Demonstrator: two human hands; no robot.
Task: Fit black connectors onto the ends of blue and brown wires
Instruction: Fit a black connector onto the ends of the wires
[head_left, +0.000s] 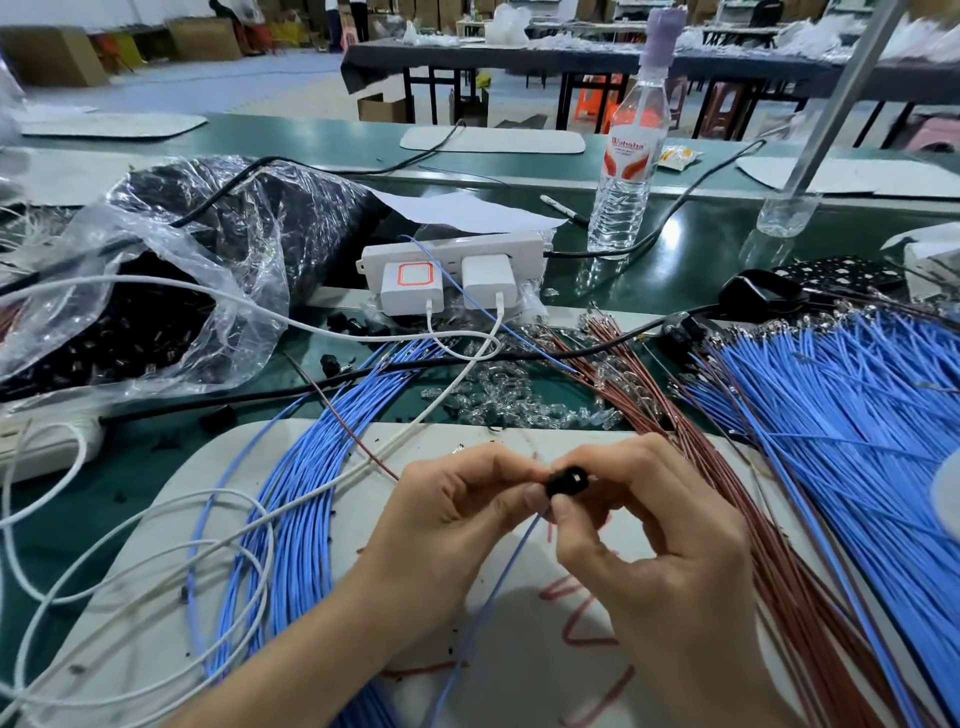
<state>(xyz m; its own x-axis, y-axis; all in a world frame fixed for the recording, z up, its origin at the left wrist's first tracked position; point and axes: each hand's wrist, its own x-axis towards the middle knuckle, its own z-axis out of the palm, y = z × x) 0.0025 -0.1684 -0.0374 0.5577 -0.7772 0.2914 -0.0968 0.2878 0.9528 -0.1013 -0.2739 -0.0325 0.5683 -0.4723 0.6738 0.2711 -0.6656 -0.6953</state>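
Right hand (665, 545): fingers curled, with thumb and forefinger pinching the small black plastic connector (567, 480) from its right side.
Left hand (457, 514): fingers curled, with thumb and forefinger tips closed on the connector's left end. Whether they also nip the wire end is hidden.
Connector: held between both hands above the white work mat (519, 649), with its open socket face turned up.
Single thin blue wire (498, 582): runs from under the connector down towards the person, hanging slack.
Handling, connector: probably light, rigid and smooth. It is best pinched by its flat sides so the socket stays unobstructed.
Handling, wire: looks limp and springy. Held far from its tip it would likely buckle, so a grip close behind the metal end seems wise.
Left bundle of blue wires (311, 467): curves across the mat, just beside the left hand.
Brown wires (727, 467): fanned out to the right of the hands.
Right spread of blue wires (857, 415): lies beyond the brown ones.
Crumpled clear plastic bag (156, 291): sits far left and holds dark parts, probably more connectors.
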